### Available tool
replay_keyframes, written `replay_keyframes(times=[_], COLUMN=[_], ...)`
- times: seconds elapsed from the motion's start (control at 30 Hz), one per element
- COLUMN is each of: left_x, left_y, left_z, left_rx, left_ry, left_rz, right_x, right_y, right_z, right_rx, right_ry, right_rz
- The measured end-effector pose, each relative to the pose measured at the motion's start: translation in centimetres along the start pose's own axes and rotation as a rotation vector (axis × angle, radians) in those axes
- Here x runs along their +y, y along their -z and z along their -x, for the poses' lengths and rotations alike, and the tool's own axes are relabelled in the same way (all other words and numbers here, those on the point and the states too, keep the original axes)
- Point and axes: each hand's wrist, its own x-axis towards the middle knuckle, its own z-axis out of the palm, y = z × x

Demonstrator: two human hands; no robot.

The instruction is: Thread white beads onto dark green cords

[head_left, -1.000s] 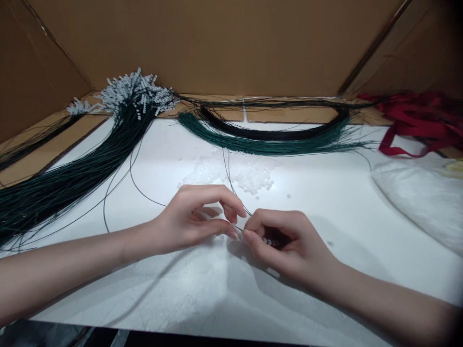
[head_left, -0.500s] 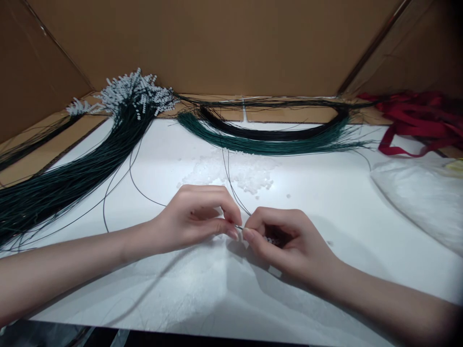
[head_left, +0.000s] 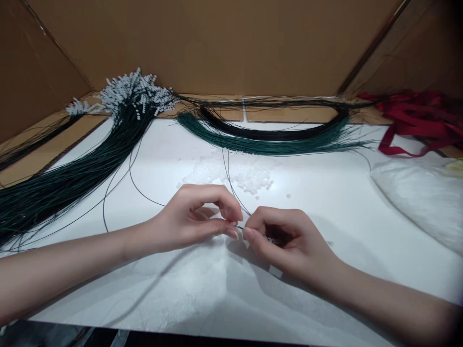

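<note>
Beads [head_left: 253,179] lie between the wire bundle [head_left: 88,166] and the bag [head_left: 421,202].

A thin dark wire [head_left: 240,227] spans the small gap between my left hand [head_left: 198,214] and my right hand [head_left: 304,248], pinched in my right fingertips. A tiny white bead [head_left: 235,223] sits at my left fingertips (too small to tell whether it is threaded). More white beads [head_left: 272,240] show, partly hidden, within my curled right palm.

Two hands [head_left: 208,212] [head_left: 289,236], two bead-tipped wire bundles [head_left: 121,137] [head_left: 54,127], one bead pile [head_left: 251,177], one plastic bag [head_left: 423,202]
</note>
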Motion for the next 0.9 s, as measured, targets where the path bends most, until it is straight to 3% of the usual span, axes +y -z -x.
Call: replay_keyframes(times=[0.9], left_x=[0.29], left_y=[-0.21], left_z=[0.05], left_rx=[0.016], left_ry=[0.028], left_rz=[0.007], right_x=[-0.02], right_y=[-0.01], right_z=[0.09], right_rx=[-0.015], right_ry=[0.008], right_rz=[0.019])
